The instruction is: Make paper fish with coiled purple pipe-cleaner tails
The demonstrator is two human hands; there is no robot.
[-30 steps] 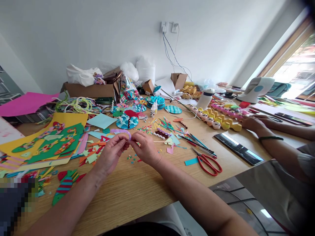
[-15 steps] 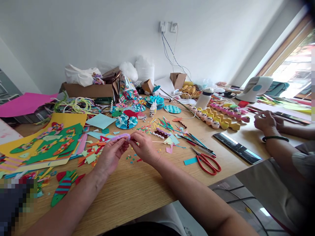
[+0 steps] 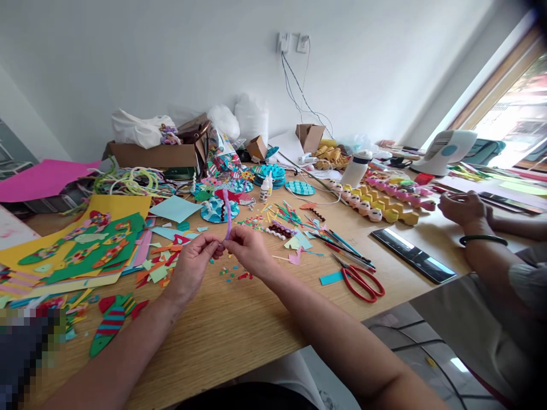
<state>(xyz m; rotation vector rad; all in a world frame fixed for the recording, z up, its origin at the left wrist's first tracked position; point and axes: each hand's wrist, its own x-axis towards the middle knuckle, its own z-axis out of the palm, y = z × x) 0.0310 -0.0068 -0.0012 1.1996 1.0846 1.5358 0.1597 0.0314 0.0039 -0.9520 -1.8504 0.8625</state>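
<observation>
A light purple pipe cleaner (image 3: pixel 228 212) stands up from between my fingertips, its lower end pinched by both hands. My left hand (image 3: pixel 199 256) closes on it from the left, and my right hand (image 3: pixel 248 250) from the right, fingertips almost meeting. Behind it is a round blue-and-white patterned piece (image 3: pixel 209 213) with a red paper shape and a dark twisted strip on it. To the right lie brown and white twisted pipe cleaners (image 3: pixel 280 232). Coloured paper scraps (image 3: pixel 164 265) lie left of my hands, with tiny bits just beyond them.
Red-handled scissors (image 3: pixel 361 282), pens (image 3: pixel 344 249) and a phone (image 3: pixel 412 255) lie to the right. Small glue bottles (image 3: pixel 264 191) and a white bottle (image 3: pixel 356 169) stand farther back. Painted egg-carton strips (image 3: pixel 371 204) sit near another person's hands (image 3: pixel 465 213). Green paper fish (image 3: pixel 109 327) lie front left.
The purple pipe cleaner has swung from lying sideways over my left fingers to pointing upward. My hands have drawn slightly closer together. The other person's hands have shifted a little.
</observation>
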